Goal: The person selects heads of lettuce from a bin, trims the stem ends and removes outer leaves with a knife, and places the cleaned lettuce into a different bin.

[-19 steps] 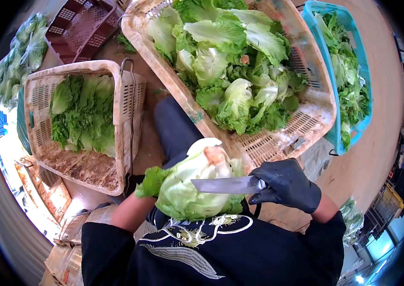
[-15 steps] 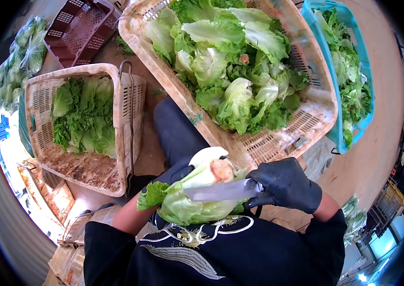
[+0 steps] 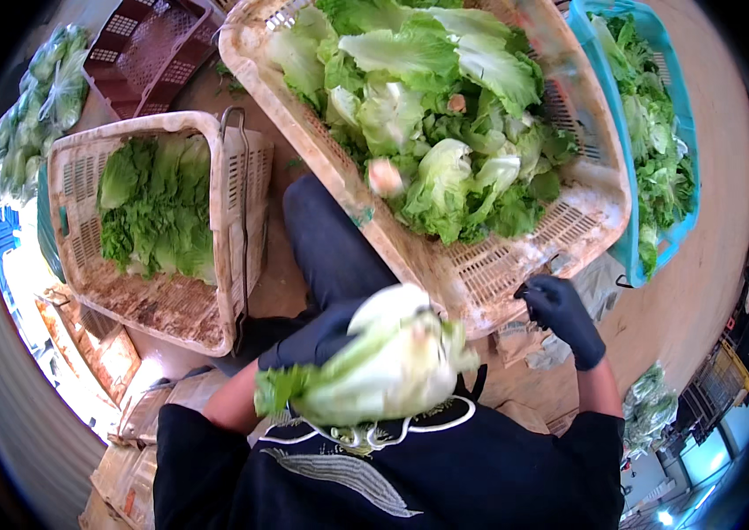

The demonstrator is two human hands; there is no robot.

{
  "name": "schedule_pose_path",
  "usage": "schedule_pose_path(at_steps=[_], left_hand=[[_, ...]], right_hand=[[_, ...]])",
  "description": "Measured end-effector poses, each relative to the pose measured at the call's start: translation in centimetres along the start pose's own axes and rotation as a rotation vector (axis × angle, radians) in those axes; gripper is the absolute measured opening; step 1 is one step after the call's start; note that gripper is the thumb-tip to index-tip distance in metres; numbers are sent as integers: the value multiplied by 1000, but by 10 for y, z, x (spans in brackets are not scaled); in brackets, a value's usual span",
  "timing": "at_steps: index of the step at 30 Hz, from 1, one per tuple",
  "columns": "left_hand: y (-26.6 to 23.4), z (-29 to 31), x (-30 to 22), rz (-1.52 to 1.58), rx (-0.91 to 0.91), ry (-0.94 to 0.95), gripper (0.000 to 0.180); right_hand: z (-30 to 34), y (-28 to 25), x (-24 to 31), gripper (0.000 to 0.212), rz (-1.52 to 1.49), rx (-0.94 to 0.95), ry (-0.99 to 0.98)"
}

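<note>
A pale green lettuce head [image 3: 383, 362], blurred by motion, is held in front of my chest. My black-gloved left hand [image 3: 317, 340] grips its far left side, fingers partly hidden behind the leaves. My black-gloved right hand [image 3: 560, 320] is off to the right, apart from the lettuce, by the near right corner of the large crate [image 3: 454, 305]. Its fingers are curled; no knife blade shows clearly, so what it holds I cannot make out. A blurred, pale brownish cut stem piece [image 3: 385, 177] appears over the loose leaves [image 3: 405, 53] in the crate.
On the left, a dirty white crate [image 3: 158, 309] holds packed green lettuce [image 3: 155, 208]. Behind it are a maroon crate [image 3: 149, 53] and bagged greens [image 3: 43, 110]. At the right stands a turquoise crate [image 3: 691, 168] of leaves; another bag of greens [image 3: 648, 406] lies nearer.
My right hand has moved right and forward, away from the lettuce. The knife blade that lay across the lettuce's base no longer shows. A stem piece has appeared over the large crate's leaves.
</note>
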State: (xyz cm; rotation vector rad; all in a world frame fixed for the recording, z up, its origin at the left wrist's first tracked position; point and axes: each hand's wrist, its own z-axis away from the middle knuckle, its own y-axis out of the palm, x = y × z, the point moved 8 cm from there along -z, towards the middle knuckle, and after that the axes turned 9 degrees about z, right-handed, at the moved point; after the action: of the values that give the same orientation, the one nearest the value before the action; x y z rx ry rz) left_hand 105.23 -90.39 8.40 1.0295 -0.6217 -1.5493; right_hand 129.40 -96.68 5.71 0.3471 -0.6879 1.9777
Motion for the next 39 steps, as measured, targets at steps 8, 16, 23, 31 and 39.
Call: schedule_pose_path(at_steps=[8, 16, 23, 31, 39], left_hand=[[-8, -58, -3, 274, 119, 42, 47], [-29, -53, 42, 656, 137, -176, 44], [-11, -43, 29, 172, 98, -113, 50], [19, -38, 9, -13, 39, -171, 56], [28, -27, -5, -266, 152, 46, 64]], right_hand=[[-22, 27, 132, 31, -129, 164, -663], [15, 14, 129, 23, 484, 59, -936], [23, 26, 128, 26, 523, 138, -897], [44, 17, 118, 24, 371, 159, -951], [41, 22, 120, 22, 485, 228, -866]])
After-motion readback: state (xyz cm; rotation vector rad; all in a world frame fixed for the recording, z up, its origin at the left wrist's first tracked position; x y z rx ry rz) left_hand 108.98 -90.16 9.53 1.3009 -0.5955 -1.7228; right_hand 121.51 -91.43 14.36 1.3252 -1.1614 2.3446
